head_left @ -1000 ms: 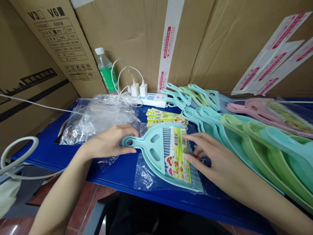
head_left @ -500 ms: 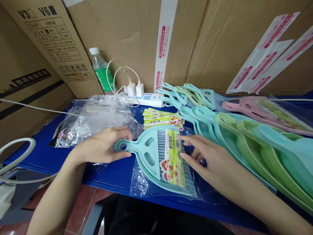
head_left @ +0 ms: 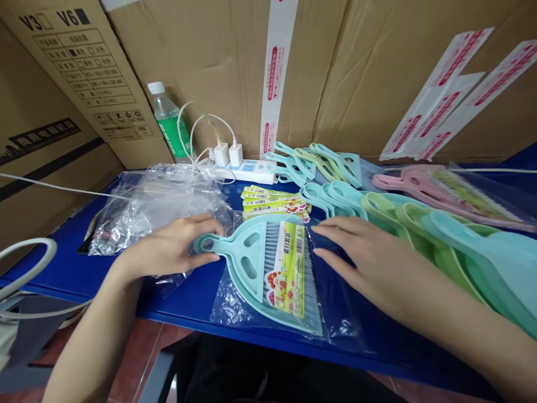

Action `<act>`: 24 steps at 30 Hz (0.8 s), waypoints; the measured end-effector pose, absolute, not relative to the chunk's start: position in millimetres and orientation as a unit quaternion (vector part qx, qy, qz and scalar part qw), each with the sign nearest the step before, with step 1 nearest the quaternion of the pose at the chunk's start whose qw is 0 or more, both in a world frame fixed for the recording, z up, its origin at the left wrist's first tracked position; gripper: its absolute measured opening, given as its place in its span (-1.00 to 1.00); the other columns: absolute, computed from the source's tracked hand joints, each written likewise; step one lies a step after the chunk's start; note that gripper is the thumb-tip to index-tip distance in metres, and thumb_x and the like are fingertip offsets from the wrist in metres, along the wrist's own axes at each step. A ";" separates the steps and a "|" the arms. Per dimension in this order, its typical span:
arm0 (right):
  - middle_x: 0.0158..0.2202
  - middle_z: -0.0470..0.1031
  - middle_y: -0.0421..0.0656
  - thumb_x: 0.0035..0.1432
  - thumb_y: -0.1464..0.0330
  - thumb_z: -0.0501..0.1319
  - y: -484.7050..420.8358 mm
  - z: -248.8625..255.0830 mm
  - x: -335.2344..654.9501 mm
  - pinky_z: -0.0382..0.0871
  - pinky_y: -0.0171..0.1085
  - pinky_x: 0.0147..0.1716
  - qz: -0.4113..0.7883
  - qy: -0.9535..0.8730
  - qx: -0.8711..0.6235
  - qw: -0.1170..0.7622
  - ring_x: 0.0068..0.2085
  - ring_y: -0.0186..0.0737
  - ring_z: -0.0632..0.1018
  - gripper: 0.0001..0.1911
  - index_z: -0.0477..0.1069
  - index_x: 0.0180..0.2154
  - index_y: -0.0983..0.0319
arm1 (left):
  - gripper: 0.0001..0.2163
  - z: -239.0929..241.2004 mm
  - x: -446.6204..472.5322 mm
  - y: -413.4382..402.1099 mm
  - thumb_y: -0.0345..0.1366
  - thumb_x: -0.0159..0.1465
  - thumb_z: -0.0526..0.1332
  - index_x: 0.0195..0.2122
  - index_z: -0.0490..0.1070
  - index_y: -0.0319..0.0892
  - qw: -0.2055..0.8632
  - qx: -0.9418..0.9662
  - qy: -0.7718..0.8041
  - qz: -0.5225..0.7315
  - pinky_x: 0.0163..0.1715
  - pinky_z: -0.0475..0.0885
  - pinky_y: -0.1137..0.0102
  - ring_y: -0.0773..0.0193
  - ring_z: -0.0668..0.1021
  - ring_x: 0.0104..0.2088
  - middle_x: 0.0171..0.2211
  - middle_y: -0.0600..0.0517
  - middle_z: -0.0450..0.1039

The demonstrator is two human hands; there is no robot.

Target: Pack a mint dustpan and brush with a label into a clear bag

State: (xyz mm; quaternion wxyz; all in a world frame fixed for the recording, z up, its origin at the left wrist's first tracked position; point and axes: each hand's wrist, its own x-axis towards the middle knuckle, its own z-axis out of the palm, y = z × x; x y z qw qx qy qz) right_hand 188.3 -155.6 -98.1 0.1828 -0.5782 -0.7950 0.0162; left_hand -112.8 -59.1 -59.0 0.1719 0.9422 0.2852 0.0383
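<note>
A teal dustpan-and-brush set point(head_left: 255, 263) with a green label card point(head_left: 287, 268) lies partly inside a clear plastic bag point(head_left: 335, 313) near the front edge of the blue table point(head_left: 197, 299). My left hand point(head_left: 176, 246) pinches the ring end of its handle between thumb and fingers. My right hand point(head_left: 361, 254) lies flat with fingers stretched out on the bag, just right of the brush bristles.
A pile of clear bags point(head_left: 155, 198) lies at the left. Loose label cards point(head_left: 272, 202) sit behind the set. Stacked teal and green dustpans point(head_left: 419, 229), pink sets point(head_left: 440, 187), a power strip point(head_left: 247, 168), a bottle point(head_left: 168, 123) and cardboard boxes point(head_left: 335, 73) stand around.
The dustpan set has slid left and slightly nearer with my left hand on its handle. My right hand has flattened onto the bag beside the bristles.
</note>
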 end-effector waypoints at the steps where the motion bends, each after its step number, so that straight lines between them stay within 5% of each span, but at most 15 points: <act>1: -0.05 0.57 0.09 0.33 0.20 -0.02 -153.3 -99.2 188.2 0.46 0.12 -0.06 -0.008 -0.815 -0.554 0.169 -0.01 0.17 0.53 -0.54 0.55 -0.05 0.29 | -0.81 -58.9 -113.1 -59.1 -0.23 0.30 0.17 -0.11 0.40 -0.17 0.172 0.942 0.286 0.036 -0.26 0.39 0.38 0.24 0.54 -0.27 -0.21 0.01 0.47; 7: -0.18 0.58 0.06 0.40 0.33 -0.10 -153.4 -110.2 182.9 0.50 -0.03 -0.14 -0.125 -0.845 -0.497 0.155 -0.12 0.01 0.53 -0.54 0.55 -0.08 0.34 | -0.81 -59.3 -113.7 -58.9 -0.20 0.32 0.15 -0.11 0.39 -0.15 0.164 0.942 0.289 0.034 -0.25 0.42 0.38 0.24 0.55 -0.26 -0.21 0.02 0.48; 11: -0.26 0.56 0.00 0.31 0.53 -0.07 -156.1 -116.7 183.6 0.49 -0.11 -0.20 -0.182 -0.842 -0.487 0.143 -0.19 -0.06 0.52 -0.58 0.57 -0.15 0.29 | -0.81 -59.9 -113.1 -58.5 -0.19 0.32 0.14 -0.11 0.38 -0.15 0.159 0.943 0.290 0.032 -0.24 0.43 0.37 0.23 0.56 -0.25 -0.20 0.02 0.48; 14: -0.29 0.54 0.06 0.22 0.62 -0.05 -155.1 -119.3 183.5 0.49 -0.16 -0.26 -0.238 -0.837 -0.476 0.128 -0.23 -0.05 0.50 -0.58 0.56 -0.11 0.43 | -0.81 -60.5 -112.3 -58.2 -0.20 0.33 0.13 -0.11 0.38 -0.15 0.162 0.944 0.287 0.031 -0.25 0.44 0.38 0.24 0.56 -0.25 -0.20 0.02 0.47; 24: -0.37 0.48 0.05 0.40 0.41 -0.12 -154.3 -121.3 177.5 0.47 -0.12 -0.32 -0.243 -0.835 -0.470 0.152 -0.30 -0.03 0.48 -0.52 0.53 -0.05 0.48 | -0.82 -59.1 -112.2 -58.5 -0.22 0.33 0.13 -0.12 0.39 -0.15 0.158 0.947 0.278 0.038 -0.28 0.44 0.40 0.26 0.55 -0.28 -0.22 0.02 0.47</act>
